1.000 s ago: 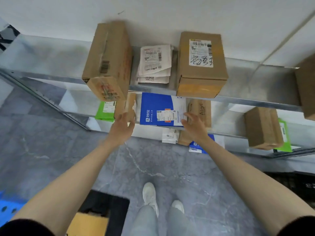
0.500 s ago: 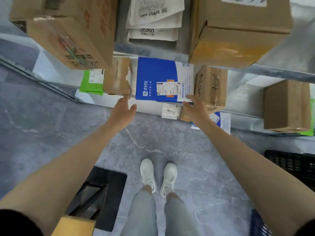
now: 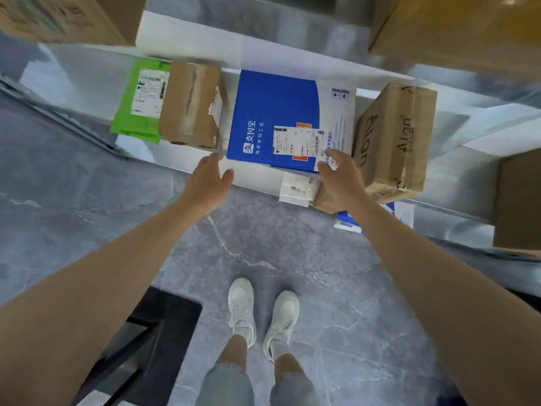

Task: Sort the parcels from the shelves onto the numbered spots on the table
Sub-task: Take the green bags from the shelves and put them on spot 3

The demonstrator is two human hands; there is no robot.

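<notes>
A flat blue and white parcel [image 3: 278,112] with a shipping label lies on the metal shelf [image 3: 257,178], its near edge at the shelf front. My right hand [image 3: 341,177] rests its fingers on the parcel's near right corner. My left hand [image 3: 209,180] hovers open just off the near left corner, fingers spread, holding nothing. A brown box [image 3: 191,105] and a green bag [image 3: 143,101] lie left of the parcel. A taller brown box marked "Algn" [image 3: 393,139] stands to its right.
Large brown boxes [image 3: 456,27] sit on the shelf above, overhead. Smaller parcels, a white one [image 3: 297,189] and a blue and white one [image 3: 347,224], lie on a lower shelf under my right hand. A black frame [image 3: 152,329] stands on the grey floor at left.
The view has closed in on the middle shelf. My left hand has moved right toward the blue parcel's near left corner; my right hand stays at the near right corner.
</notes>
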